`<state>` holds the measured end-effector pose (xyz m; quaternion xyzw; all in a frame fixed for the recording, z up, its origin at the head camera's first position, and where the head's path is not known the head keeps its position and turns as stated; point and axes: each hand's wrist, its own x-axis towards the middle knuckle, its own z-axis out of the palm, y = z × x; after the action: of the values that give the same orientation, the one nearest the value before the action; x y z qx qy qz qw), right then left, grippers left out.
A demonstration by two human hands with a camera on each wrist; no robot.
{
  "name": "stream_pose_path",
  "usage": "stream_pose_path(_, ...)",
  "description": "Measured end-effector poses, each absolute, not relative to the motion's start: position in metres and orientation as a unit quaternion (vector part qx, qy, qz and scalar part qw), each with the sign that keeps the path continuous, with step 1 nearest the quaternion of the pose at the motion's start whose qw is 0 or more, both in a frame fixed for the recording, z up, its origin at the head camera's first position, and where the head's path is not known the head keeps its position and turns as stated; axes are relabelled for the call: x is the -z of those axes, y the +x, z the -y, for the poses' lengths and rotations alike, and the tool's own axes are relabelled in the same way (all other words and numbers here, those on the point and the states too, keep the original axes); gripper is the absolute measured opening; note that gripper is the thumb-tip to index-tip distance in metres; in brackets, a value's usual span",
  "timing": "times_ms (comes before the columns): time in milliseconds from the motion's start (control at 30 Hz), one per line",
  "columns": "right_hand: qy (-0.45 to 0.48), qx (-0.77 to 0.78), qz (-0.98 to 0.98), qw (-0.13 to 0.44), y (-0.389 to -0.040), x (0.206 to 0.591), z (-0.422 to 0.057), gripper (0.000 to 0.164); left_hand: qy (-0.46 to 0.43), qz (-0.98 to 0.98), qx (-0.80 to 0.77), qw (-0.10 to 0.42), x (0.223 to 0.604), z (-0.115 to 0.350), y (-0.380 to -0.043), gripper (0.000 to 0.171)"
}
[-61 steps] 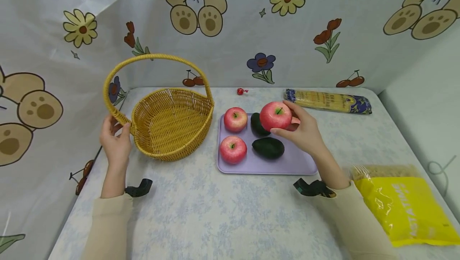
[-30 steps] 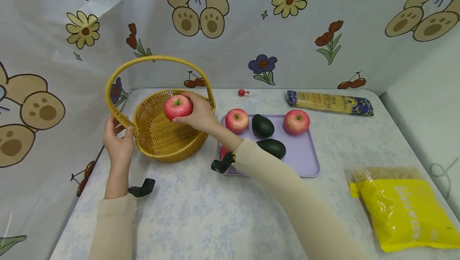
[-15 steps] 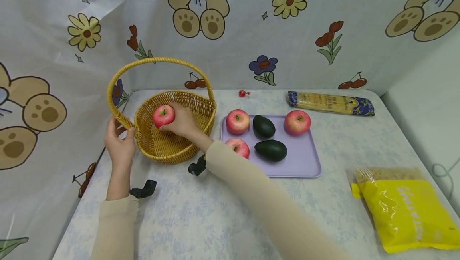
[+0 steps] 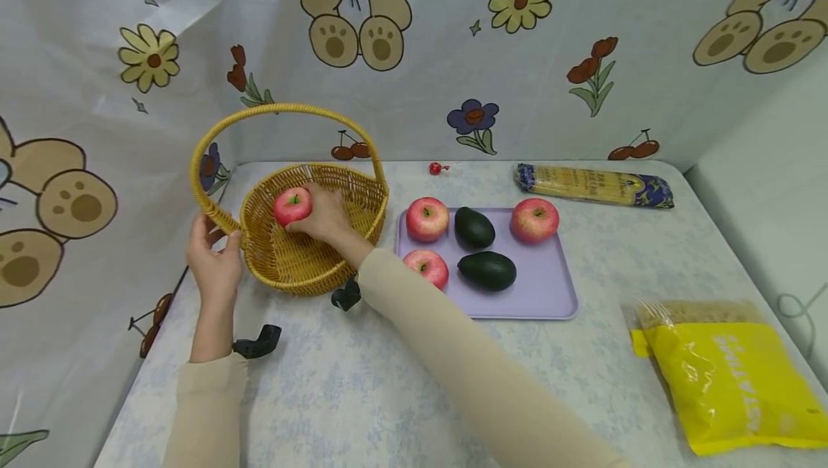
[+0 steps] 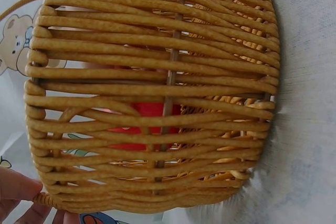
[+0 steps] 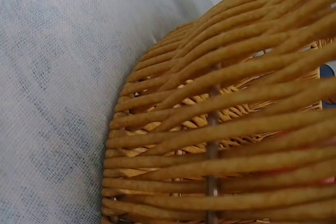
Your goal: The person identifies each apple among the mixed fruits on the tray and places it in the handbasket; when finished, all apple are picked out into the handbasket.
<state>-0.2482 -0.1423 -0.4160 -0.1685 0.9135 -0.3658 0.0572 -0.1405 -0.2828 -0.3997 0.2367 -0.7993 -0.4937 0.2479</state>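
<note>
Left hand (image 4: 216,261) grips basket handle (image 4: 284,108) | right hand (image 4: 325,215) holds apple (image 4: 290,208) inside basket (image 4: 294,259) | tray (image 4: 543,285): three apples (image 4: 427,219), two avocados (image 4: 487,271)

Soft, even light fills the head view, its shadows faint. Well above the fingers (image 4: 199,231) of the left hand (image 4: 216,267), pale glare streaks the backdrop (image 4: 414,87); far to the right of the right hand (image 4: 325,216) and its fingers, white glints sit on the yellow bag (image 4: 737,389). Below the left fingers, a grey shadow edges the sleeve (image 4: 210,410). In the left wrist view, the tabletop (image 5: 304,129) right of the fingers looks pale, the basket's (image 5: 210,66) inside dimmer (the red apple (image 5: 155,109) shows only in slivers). The right wrist view is duller, its nearest strands (image 6: 294,118) soft.
</note>
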Motion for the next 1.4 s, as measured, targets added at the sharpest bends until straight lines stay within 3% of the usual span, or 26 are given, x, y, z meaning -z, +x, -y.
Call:
stream_pose_path(467, -0.162, 0.339, -0.923, 0.079, -0.253, 0.418, 0.146, 0.075, 0.228, 0.802, 0.489, 0.257, 0.401, 0.282, -0.140, 0.051)
stream_pose_path(700, -0.197, 0.325, -0.922, 0.074, -0.253, 0.419, 0.147, 0.066, 0.232, 0.801, 0.490, 0.252, 0.401, 0.283, -0.140, 0.051)
stream_pose_path(1400, -0.218, 0.323, -0.919, 0.061, -0.238, 0.408, 0.144, 0.069, 0.234, 0.805, 0.486, 0.249, 0.401, 0.282, -0.141, 0.051)
